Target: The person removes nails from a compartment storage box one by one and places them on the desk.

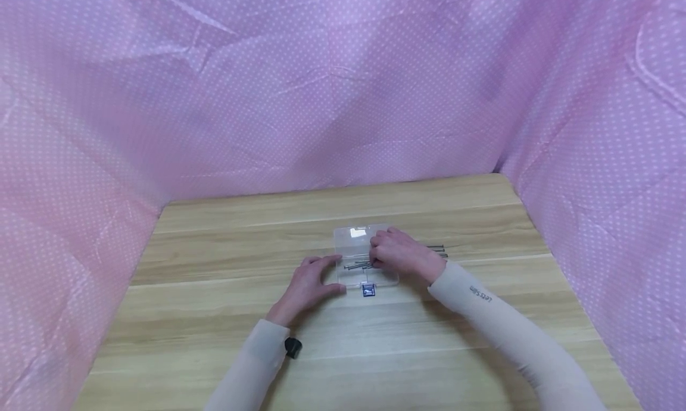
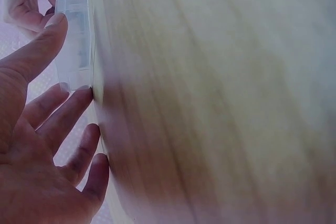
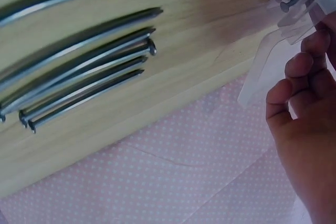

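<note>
A clear plastic box [image 1: 383, 278] lies on the table with its lid [image 1: 347, 239] folded back. Several nails [image 1: 356, 265] lie in its tray. My left hand [image 1: 311, 283] holds the box at its left end, thumb at the front corner and a fingertip near the hinge; its other fingers [image 2: 84, 148] are spread. Over the right part of the tray is my right hand [image 1: 399, 253], fingers curled and fingertips together, apparently pinching a nail that they mostly hide. A nail head [image 3: 285, 7] shows inside the box beside these fingertips.
More loose nails [image 3: 89, 95] lie on the table [image 1: 225, 244] to the right of the box, partly behind the right wrist. A blue latch [image 1: 368, 290] sticks out at the box's front. Pink dotted cloth [image 1: 332, 101] hangs around the table's back and sides.
</note>
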A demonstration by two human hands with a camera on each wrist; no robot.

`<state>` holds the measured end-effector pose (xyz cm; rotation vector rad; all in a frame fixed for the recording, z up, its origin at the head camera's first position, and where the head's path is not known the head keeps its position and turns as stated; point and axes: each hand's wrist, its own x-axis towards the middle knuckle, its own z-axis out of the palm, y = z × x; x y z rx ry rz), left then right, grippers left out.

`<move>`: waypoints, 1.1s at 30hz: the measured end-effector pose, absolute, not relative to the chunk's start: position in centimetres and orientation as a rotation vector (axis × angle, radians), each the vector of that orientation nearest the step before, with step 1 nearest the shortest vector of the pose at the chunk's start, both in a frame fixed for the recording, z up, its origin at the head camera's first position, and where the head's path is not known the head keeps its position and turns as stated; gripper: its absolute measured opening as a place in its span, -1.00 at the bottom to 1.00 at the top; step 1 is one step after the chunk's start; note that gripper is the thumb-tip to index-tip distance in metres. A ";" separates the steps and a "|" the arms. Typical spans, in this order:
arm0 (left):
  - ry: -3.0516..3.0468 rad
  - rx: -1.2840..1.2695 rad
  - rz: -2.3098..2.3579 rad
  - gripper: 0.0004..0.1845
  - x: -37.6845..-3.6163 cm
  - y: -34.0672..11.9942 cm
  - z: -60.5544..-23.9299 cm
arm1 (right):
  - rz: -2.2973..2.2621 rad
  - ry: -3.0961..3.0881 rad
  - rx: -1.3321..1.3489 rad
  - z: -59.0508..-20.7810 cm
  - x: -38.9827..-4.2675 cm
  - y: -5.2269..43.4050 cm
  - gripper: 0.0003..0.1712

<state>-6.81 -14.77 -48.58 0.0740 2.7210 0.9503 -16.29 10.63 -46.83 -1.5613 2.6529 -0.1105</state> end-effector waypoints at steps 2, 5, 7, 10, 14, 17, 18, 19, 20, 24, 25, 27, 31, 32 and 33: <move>2.721 0.075 0.952 -0.16 -6.8 -14.8 -48.7 | -0.103 2.648 -1.582 -47.0 -16.4 10.6 -0.95; 2.723 0.076 0.945 -0.17 -6.8 -14.7 -48.7 | -0.139 2.638 -1.593 -47.1 -16.5 10.7 -0.97; 2.726 0.077 0.939 -0.18 -6.8 -14.7 -48.7 | -0.180 2.635 -1.594 -47.2 -16.5 10.8 -0.96; 2.734 0.096 0.930 -0.17 -6.8 -14.7 -48.7 | -0.234 2.637 -1.603 -47.2 -16.4 11.1 -0.95; 2.742 0.111 0.926 -0.16 -6.8 -14.8 -48.7 | -0.258 2.650 -1.624 -47.2 -16.2 11.5 -0.95; 2.740 0.103 0.931 -0.16 -6.8 -14.8 -48.6 | -0.235 2.659 -1.616 -47.1 -16.1 11.7 -0.96; 2.739 0.102 0.933 -0.16 -6.8 -14.8 -48.6 | -0.221 2.664 -1.613 -47.0 -16.1 11.8 -0.97; 2.737 0.099 0.938 -0.17 -6.7 -14.8 -48.6 | -0.204 2.666 -1.610 -46.9 -16.0 11.8 -0.97; 2.731 0.093 0.941 -0.17 -6.8 -14.8 -48.6 | -0.184 2.668 -1.605 -46.9 -16.0 11.9 -0.97; 2.718 0.084 0.941 -0.17 -6.8 -14.8 -48.5 | -0.104 2.667 -1.605 -46.5 -16.0 11.8 -0.96; 2.715 0.080 0.939 -0.17 -6.8 -14.8 -48.5 | -0.089 2.663 -1.606 -46.5 -16.1 11.8 -0.95; 2.712 0.076 0.935 -0.17 -6.9 -14.8 -48.4 | -0.071 2.655 -1.601 -46.4 -16.1 11.7 -0.93; 2.714 0.084 0.933 -0.17 -7.0 -14.9 -48.5 | -0.068 2.640 -1.594 -46.5 -16.3 11.6 -0.94; 2.717 0.091 0.935 -0.18 -7.0 -14.9 -48.5 | -0.068 2.638 -1.599 -46.6 -16.3 11.6 -0.94; 2.721 0.099 0.937 -0.18 -6.9 -14.9 -48.6 | -0.070 2.635 -1.604 -46.6 -16.3 11.6 -0.95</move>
